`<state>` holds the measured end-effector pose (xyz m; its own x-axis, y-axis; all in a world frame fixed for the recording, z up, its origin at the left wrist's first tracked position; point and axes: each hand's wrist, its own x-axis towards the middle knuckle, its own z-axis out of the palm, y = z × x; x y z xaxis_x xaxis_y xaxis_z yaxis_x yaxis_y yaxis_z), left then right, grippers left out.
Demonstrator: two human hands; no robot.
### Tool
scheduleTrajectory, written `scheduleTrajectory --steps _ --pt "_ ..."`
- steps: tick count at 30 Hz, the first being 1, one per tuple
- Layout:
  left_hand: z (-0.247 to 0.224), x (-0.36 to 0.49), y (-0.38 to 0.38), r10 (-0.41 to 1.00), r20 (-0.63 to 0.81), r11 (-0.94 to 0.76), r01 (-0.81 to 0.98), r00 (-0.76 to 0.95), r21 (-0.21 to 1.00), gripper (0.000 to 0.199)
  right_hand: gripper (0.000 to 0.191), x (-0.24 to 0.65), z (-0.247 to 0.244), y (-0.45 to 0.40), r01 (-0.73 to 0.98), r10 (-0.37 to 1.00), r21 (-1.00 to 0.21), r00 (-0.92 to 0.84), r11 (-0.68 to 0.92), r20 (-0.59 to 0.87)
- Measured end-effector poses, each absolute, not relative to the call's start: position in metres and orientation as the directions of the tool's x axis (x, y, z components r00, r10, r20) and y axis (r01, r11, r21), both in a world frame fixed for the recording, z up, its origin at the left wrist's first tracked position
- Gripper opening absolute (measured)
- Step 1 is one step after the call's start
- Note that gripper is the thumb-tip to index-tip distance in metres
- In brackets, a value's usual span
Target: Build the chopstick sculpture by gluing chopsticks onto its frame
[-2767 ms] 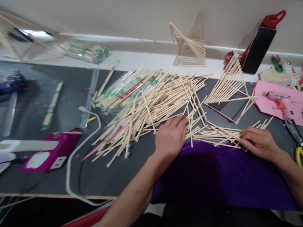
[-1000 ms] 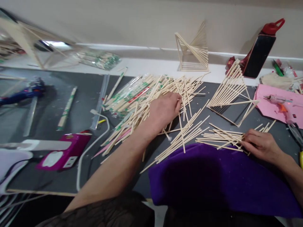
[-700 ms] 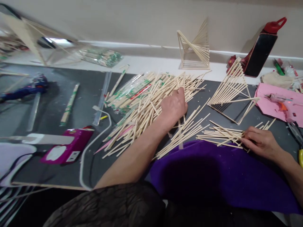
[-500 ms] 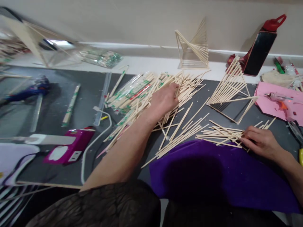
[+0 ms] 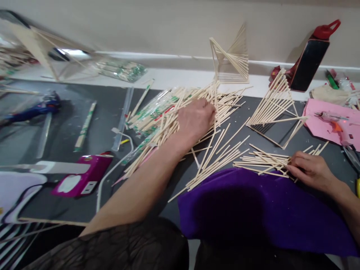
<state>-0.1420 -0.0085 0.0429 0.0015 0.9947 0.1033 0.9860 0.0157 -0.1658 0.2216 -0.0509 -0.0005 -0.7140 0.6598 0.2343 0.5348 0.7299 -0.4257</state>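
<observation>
My left hand (image 5: pixel 197 117) reaches into the big loose pile of wooden chopsticks (image 5: pixel 229 99). Its fingers are curled, and a chopstick (image 5: pixel 215 112) stands nearly upright at the fingertips. My right hand (image 5: pixel 308 168) is closed on the ends of a smaller bunch of chopsticks (image 5: pixel 260 160), above the purple cloth (image 5: pixel 225 210); the fingers hide how many it grips. Between the hands, more chopsticks (image 5: pixel 216 165) lie fanned on the grey table. Beyond the right hand rests a twisted frame of chopsticks (image 5: pixel 274 103), and a similar frame (image 5: pixel 232 63) is on the white ledge.
A glue gun (image 5: pixel 333 120) lies on pink sheets (image 5: pixel 312 116) at right, near pliers (image 5: pixel 351 155). A phone (image 5: pixel 309 63) leans on a red-capped bottle (image 5: pixel 323 32). Wrapped chopsticks (image 5: pixel 152 112), a magenta box (image 5: pixel 84 176), a white cable (image 5: pixel 105 176) and a blue glue gun (image 5: pixel 36 108) are leftward.
My left hand has shifted slightly within the pile, and some chopsticks there have moved, one now more upright at its fingers. My right hand stays on its bunch.
</observation>
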Motion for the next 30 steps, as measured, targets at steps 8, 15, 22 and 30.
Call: scheduleTrajectory --steps 8,15,22,30 --pt "0.023 -0.114 -0.019 0.998 -0.064 -0.01 0.992 0.002 -0.128 0.042 0.027 0.22 0.0 -0.052 0.545 0.669 -0.424 -0.706 0.724 0.234" --pt "0.031 -0.127 -0.016 0.994 -0.111 -0.01 1.0 0.007 -0.028 0.034 0.026 0.221 -0.001 -0.051 0.545 0.663 -0.413 -0.712 0.73 0.232" --pt "0.025 -0.129 -0.005 0.999 -0.044 -0.027 0.998 0.025 -0.053 0.039 0.027 0.221 -0.003 -0.051 0.544 0.664 -0.416 -0.71 0.728 0.234" --pt "0.024 -0.134 0.007 0.996 -0.083 -0.05 0.989 0.038 -0.139 0.042 0.03 0.221 -0.002 -0.051 0.554 0.666 -0.408 -0.713 0.726 0.218"
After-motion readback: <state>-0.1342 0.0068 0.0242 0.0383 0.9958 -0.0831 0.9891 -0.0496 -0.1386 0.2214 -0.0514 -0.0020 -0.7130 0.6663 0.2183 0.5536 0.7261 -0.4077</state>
